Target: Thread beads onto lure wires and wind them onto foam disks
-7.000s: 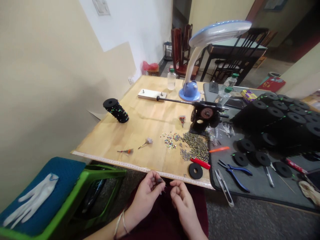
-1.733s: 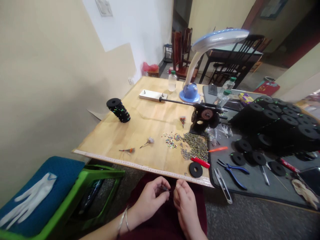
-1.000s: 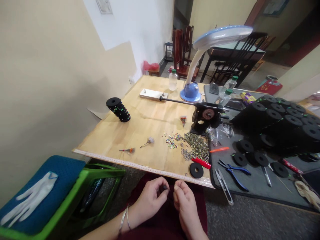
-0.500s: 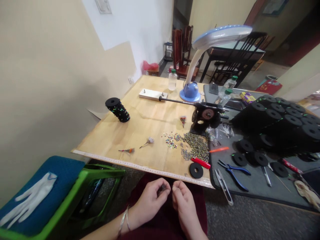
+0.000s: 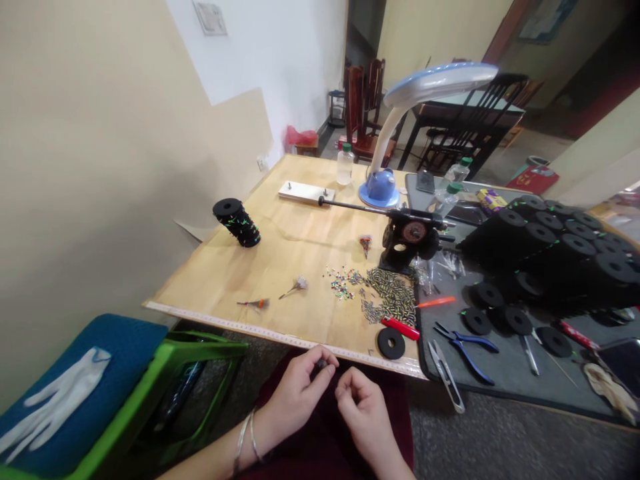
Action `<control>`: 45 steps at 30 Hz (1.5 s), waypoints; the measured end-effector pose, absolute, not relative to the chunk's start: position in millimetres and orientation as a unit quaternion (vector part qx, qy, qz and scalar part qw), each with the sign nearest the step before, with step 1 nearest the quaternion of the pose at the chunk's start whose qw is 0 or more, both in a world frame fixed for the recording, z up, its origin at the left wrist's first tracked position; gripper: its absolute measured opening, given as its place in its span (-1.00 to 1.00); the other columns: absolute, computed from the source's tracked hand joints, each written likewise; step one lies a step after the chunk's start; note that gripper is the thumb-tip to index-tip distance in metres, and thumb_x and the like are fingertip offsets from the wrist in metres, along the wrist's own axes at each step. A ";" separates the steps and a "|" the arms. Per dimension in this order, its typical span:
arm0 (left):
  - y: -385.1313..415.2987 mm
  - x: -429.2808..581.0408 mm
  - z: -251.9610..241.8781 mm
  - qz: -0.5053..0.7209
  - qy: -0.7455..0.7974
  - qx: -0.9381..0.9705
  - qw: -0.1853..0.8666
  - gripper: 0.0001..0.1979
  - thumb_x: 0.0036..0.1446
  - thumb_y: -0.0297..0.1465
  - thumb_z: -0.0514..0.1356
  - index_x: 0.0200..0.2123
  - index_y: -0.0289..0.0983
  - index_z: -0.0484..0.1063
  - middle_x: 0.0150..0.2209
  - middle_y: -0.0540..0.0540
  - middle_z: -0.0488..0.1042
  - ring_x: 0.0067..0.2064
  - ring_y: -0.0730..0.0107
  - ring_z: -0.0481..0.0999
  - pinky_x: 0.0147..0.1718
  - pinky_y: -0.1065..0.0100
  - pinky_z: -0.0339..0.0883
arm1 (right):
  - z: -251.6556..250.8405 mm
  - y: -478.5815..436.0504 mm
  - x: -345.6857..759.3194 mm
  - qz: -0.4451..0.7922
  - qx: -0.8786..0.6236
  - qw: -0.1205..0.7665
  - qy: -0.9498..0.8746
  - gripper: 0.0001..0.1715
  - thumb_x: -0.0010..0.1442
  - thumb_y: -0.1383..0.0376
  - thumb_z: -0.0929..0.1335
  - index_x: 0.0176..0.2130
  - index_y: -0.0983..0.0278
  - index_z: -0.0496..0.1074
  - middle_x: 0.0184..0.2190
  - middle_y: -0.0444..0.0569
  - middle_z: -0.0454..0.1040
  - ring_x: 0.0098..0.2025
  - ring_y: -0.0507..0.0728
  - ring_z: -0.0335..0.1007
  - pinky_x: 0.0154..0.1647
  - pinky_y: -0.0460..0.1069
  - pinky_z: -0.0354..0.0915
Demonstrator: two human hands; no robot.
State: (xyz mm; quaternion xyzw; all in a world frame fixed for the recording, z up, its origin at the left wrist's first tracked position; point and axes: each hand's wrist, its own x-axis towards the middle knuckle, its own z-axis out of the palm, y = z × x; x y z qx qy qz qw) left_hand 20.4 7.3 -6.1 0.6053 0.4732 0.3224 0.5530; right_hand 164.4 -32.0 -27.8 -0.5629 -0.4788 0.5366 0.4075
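Just in front of the table's near edge, over my lap, my left hand [image 5: 306, 387] is closed, thumb against curled fingers. Something small and dark sits inside it, too hidden to name. Beside it and slightly apart, my right hand [image 5: 366, 408] is pinched, thumb to fingertips; anything between them is too small to see. Nearest on the table lie a black foam ring [image 5: 391, 342], a red lighter [image 5: 400, 328] and a heap of small metal pieces [image 5: 393, 293]. Coloured beads [image 5: 343, 283] are scattered to the heap's left. Two small bundles, one orange-tipped [image 5: 256, 304] and one white-tipped [image 5: 296, 287], lie farther left.
A black spool [image 5: 237, 223] stands at the left. Behind the heap are a clamped black tool with a rod [image 5: 407, 233] and a blue lamp [image 5: 379, 185]. On the grey mat [image 5: 505, 370] lie pliers [image 5: 470, 347], thread snips [image 5: 446, 377] and stacked black spools [image 5: 550, 247].
My left hand has risen slightly toward the table edge. My right hand's fingers have shifted left and loosened a little from their tighter pinch. The things on the table stay put.
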 end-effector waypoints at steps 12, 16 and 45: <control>26.0 -3.2 -7.3 0.362 0.536 0.542 0.536 -0.79 0.17 -0.26 0.08 -0.33 -0.27 0.40 -0.56 0.08 0.27 -0.52 0.45 0.27 -0.52 0.46 0.18 | -31.2 -34.7 168.6 0.645 -0.533 0.457 -0.302 -0.75 0.09 0.17 0.33 -0.50 0.24 0.22 -0.76 -0.32 0.12 -0.72 -0.08 -0.12 -0.69 -0.15 -0.18; 22.3 -5.1 -7.2 0.269 0.504 0.524 0.632 -0.76 0.11 -0.23 0.14 -0.33 -0.30 0.43 -0.56 0.09 0.26 -0.57 0.51 0.20 -0.59 0.48 0.09 | -31.4 -33.0 167.1 0.677 -0.514 0.466 -0.246 -0.64 0.08 0.06 0.39 -0.44 0.26 0.27 -0.73 -0.27 0.27 -0.72 -0.09 -0.06 -0.70 -0.17 -0.20; 34.7 19.4 17.8 0.294 0.510 0.613 0.528 -0.78 0.06 -0.28 0.16 -0.51 -0.29 0.44 -0.55 -0.03 0.48 -0.45 0.35 0.39 -0.42 0.40 0.24 | -10.0 1.8 169.4 0.616 -0.512 0.458 -0.385 -0.57 0.07 0.02 0.41 -0.28 0.33 0.37 -0.64 -0.24 0.28 -0.59 -0.01 0.15 -0.56 -0.13 0.06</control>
